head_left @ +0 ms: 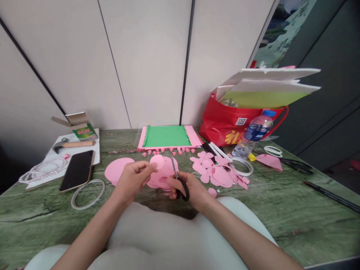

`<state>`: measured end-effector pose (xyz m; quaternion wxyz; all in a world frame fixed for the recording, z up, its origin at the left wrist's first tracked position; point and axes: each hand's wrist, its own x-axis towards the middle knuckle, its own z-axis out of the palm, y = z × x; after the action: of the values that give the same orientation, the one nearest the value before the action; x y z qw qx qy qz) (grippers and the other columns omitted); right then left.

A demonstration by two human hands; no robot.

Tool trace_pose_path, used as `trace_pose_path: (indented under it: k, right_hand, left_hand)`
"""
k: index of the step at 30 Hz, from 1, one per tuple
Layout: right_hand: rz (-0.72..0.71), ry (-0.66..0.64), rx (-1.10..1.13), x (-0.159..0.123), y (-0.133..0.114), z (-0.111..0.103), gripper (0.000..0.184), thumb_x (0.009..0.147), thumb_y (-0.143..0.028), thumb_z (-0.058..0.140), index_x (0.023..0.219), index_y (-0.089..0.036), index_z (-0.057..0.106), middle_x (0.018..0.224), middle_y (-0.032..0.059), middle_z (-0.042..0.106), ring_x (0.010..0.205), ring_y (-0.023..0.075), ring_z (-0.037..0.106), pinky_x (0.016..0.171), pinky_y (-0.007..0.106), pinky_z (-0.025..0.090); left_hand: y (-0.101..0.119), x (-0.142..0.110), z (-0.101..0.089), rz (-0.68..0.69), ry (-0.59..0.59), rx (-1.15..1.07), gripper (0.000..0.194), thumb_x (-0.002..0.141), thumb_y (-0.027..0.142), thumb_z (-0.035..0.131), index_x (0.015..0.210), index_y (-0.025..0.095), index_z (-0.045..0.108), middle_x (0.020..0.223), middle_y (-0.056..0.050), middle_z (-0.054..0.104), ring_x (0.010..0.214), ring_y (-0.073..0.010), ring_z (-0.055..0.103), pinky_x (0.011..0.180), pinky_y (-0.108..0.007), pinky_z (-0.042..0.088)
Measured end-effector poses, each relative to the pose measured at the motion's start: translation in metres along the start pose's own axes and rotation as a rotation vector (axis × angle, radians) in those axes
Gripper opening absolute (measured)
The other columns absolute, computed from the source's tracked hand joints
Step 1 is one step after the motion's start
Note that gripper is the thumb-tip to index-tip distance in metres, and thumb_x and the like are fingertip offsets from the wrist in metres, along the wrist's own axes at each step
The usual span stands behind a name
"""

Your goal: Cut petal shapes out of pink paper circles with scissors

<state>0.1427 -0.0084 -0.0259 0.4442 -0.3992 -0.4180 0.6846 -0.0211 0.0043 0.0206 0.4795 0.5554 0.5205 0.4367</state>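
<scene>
Tabletop (281,221), green and wood-grained, crowded on both sides; at left, one phone (77,170), one hammer (75,144), one opened box (84,131) and one beaded string (45,168); one pale ring (84,207) lies just beside the phone; at right, one bottle (253,135) stands before one red bag (219,120), hiding part of it; a second pale ring (251,169) borders a heap of pink cutouts (206,163), overlapped and not countable with certainty; two white pens (218,150) lie behind that heap; one green sheet (167,135) rests on pink sheets at the rear, with a row of small pink pieces (180,152) before it, too small to count reliably.

Left hand (137,175): thumb and fingers pinching one pink disc (156,161), located at front centre above pink paper pieces (161,176), which both hands partly cover; right hand (188,185): fingers closed round the black handles of one pair of scissors (184,188), blades upward, just right of the disc; whether the blades are parted cannot be told.
</scene>
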Motion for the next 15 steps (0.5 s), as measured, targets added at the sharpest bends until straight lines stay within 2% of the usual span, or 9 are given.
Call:
trace_pose_path:
  k: [1,3,6,8,10,12,14,15]
  right_hand:
    - [0.046,-0.018,0.016,0.0001,-0.0005,-0.0013,0.031,0.061,-0.035,0.074,0.06,-0.014,0.051,0.05,-0.0043,0.053,0.044,0.0073,0.049,0.05,0.024,0.045]
    - [0.231,-0.101,0.106,0.0,-0.003,-0.0042,0.032,0.063,-0.04,0.072,0.066,-0.013,0.054,0.053,-0.004,0.054,0.044,0.0062,0.048,0.053,0.026,0.047]
    - [0.522,-0.313,0.295,-0.0006,-0.0068,-0.0074,0.034,0.065,-0.042,0.071,0.078,-0.013,0.056,0.047,-0.0093,0.045,0.037,0.0013,0.038,0.055,0.026,0.048]
    - [0.563,-0.382,0.332,-0.0007,-0.0068,-0.007,0.036,0.066,-0.042,0.07,0.081,-0.013,0.056,0.047,-0.0097,0.045,0.037,0.001,0.038,0.056,0.025,0.047]
    - [0.462,-0.34,0.279,-0.0004,-0.0047,-0.0044,0.037,0.066,-0.044,0.069,0.081,-0.013,0.057,0.052,-0.0062,0.051,0.041,0.0041,0.045,0.058,0.027,0.048]
    - [0.239,-0.226,0.204,0.0006,-0.0025,-0.0013,0.035,0.066,-0.043,0.07,0.077,-0.012,0.057,0.057,-0.0027,0.056,0.048,0.0071,0.051,0.057,0.025,0.046]
    - [0.006,-0.074,0.172,0.0023,-0.0011,0.0006,0.033,0.064,-0.04,0.072,0.074,-0.013,0.056,0.061,-0.002,0.057,0.054,0.0082,0.054,0.058,0.023,0.044]
    - [-0.063,-0.012,0.172,0.0033,-0.0007,0.0009,0.034,0.063,-0.04,0.073,0.077,-0.013,0.056,0.062,-0.0025,0.057,0.055,0.0087,0.054,0.058,0.023,0.044]
  left_hand:
    - [-0.0008,0.0002,0.0007,0.006,-0.015,0.024,0.03,0.071,0.037,0.059,0.053,0.016,0.048,0.034,0.01,0.032,0.032,-0.0025,0.021,0.032,-0.016,0.013]
    - [-0.0025,0.0009,0.0013,0.012,-0.03,0.05,0.03,0.072,0.04,0.057,0.056,0.016,0.05,0.035,0.01,0.032,0.032,-0.0028,0.021,0.032,-0.016,0.013]
    - [-0.0044,0.0026,0.0005,0.034,-0.003,0.059,0.03,0.075,0.04,0.055,0.058,0.016,0.05,0.034,0.01,0.032,0.032,-0.0031,0.021,0.032,-0.016,0.014]
    - [-0.0044,0.0037,-0.0005,0.051,0.026,0.048,0.029,0.077,0.039,0.053,0.06,0.016,0.05,0.034,0.01,0.033,0.032,-0.0034,0.021,0.032,-0.016,0.015]
    - [-0.0034,0.0041,-0.0016,0.061,0.053,0.025,0.029,0.078,0.039,0.052,0.06,0.017,0.05,0.033,0.01,0.032,0.031,-0.0039,0.02,0.032,-0.016,0.015]
    - [-0.0025,0.0037,-0.0028,0.064,0.045,0.023,0.03,0.078,0.04,0.051,0.059,0.017,0.048,0.033,0.01,0.032,0.031,-0.004,0.02,0.032,-0.017,0.014]
    - [-0.0031,0.0028,-0.0032,0.077,-0.043,0.075,0.03,0.077,0.04,0.051,0.057,0.017,0.049,0.035,0.01,0.031,0.032,-0.0041,0.02,0.033,-0.017,0.015]
    - [-0.0045,0.0023,-0.0027,0.093,-0.116,0.125,0.03,0.076,0.038,0.052,0.056,0.016,0.049,0.036,0.01,0.032,0.033,-0.0043,0.022,0.034,-0.017,0.015]
